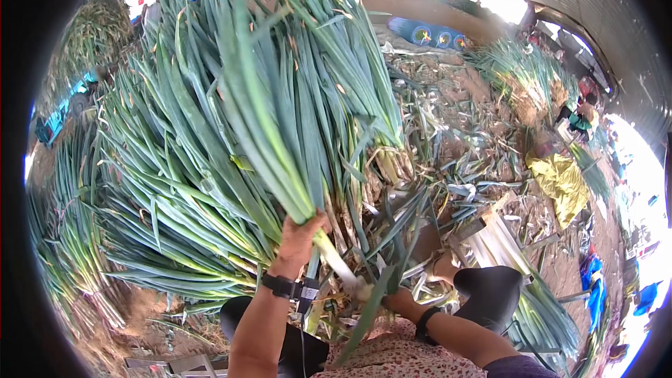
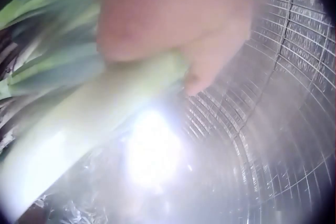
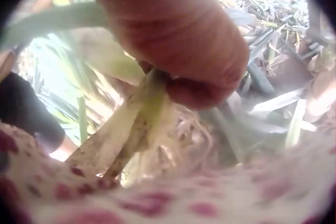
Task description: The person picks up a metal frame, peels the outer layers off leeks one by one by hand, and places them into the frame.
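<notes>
My left hand (image 1: 301, 239) grips a long green onion (image 1: 332, 255) around its pale stalk. The leaves point up and away over a large heap of green onions (image 1: 182, 147), and the white root end slants down toward my lap. In the left wrist view the fingers wrap over the white shaft (image 2: 63, 134). Beside the root end, my right hand (image 1: 402, 302) pinches a loose outer leaf (image 1: 376, 308). The right wrist view shows this leaf's yellowish, dirt-speckled lower part (image 3: 144, 132) hanging below the curled fingers.
Stripped white-stalked onions (image 1: 498, 241) lie on a low rack beside my right knee. Leaf scraps (image 1: 455, 147) litter the ground ahead. Farther right are a crumpled yellow sack (image 1: 562, 185), another onion pile (image 1: 521, 77) and a seated person (image 1: 583, 117).
</notes>
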`<state>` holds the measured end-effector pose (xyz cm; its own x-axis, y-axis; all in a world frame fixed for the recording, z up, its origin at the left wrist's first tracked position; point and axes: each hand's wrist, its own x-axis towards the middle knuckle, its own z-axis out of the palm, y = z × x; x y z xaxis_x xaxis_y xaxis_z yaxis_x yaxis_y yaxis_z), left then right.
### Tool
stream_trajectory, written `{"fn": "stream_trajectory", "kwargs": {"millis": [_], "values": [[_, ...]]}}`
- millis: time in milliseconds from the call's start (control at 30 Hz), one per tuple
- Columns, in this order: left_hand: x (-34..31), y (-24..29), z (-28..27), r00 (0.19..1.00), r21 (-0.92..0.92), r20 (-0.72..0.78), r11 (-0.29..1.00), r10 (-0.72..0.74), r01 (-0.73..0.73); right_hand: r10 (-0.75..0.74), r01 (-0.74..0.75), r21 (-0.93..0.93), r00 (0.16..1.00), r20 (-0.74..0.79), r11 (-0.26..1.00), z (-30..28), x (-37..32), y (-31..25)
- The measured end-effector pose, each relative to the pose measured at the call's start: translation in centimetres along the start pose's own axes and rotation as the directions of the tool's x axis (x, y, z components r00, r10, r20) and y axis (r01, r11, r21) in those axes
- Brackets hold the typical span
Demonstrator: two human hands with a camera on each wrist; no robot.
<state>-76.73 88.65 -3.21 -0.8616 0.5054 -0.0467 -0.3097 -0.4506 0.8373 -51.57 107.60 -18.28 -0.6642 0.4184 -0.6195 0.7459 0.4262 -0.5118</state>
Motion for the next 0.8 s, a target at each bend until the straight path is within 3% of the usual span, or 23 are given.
{"fn": "stream_trajectory", "kwargs": {"millis": [33,133,167,200,267,333,400,500,600,633,733,800], "values": [[0.0,1.4,-0.3,0.999,-0.003,-0.028,0.999,0.038,-0.038,-0.119,0.114,-0.171,0.993,-0.020,0.979,-0.6,-0.5,0.4],[-0.5,5.3,-0.5,0.992,-0.064,-0.084,0.992,0.099,-0.105,0.040,-0.012,-0.269,0.994,0.101,0.963,-2.2,-0.8,2.3],[-0.5,5.4,-0.7,0.986,-0.072,-0.105,0.988,0.131,-0.139,-0.015,0.046,-0.350,0.996,0.090,0.936,-2.4,-0.6,1.4],[-0.5,5.5,-0.8,0.979,-0.077,-0.122,0.982,0.161,-0.171,0.139,-0.100,-0.377,0.987,0.078,0.921,-3.0,-0.2,0.5],[-0.1,5.8,-1.9,0.965,-0.037,-0.148,0.974,0.215,-0.223,0.002,-0.031,-0.467,0.998,-0.062,0.883,-3.2,0.5,-1.5],[0.4,5.9,-2.8,0.949,-0.019,-0.174,0.962,0.264,-0.272,-0.204,0.187,-0.228,0.978,-0.052,0.956,-4.4,-1.1,-6.8],[0.5,6.0,-3.0,0.951,-0.016,-0.187,0.967,0.245,-0.253,-0.503,0.494,-0.098,0.858,-0.106,0.864,-3.0,-0.2,-7.8],[0.3,6.2,-2.6,0.971,-0.024,-0.166,0.984,0.173,-0.179,-0.800,0.762,-0.333,0.599,0.037,0.556,-2.0,-3.0,-12.0],[0.5,6.5,-2.4,0.980,-0.165,-0.131,0.971,0.152,-0.173,-0.529,0.607,-0.237,0.786,0.320,0.758,-1.3,-2.1,-11.9],[0.4,6.8,-2.6,0.983,-0.169,-0.102,0.972,0.150,-0.166,-0.519,0.571,-0.115,0.800,0.301,0.813,-1.4,-2.0,-11.8],[-0.1,7.8,-2.5,0.977,-0.336,-0.011,0.920,0.211,-0.203,-0.697,0.618,0.332,0.679,0.231,0.713,-0.7,-2.2,-11.6],[-0.2,7.5,-1.9,0.977,-0.354,0.152,0.931,0.147,-0.085,-0.678,0.525,0.441,0.648,0.348,0.728,-2.4,-4.8,-14.2]]}}
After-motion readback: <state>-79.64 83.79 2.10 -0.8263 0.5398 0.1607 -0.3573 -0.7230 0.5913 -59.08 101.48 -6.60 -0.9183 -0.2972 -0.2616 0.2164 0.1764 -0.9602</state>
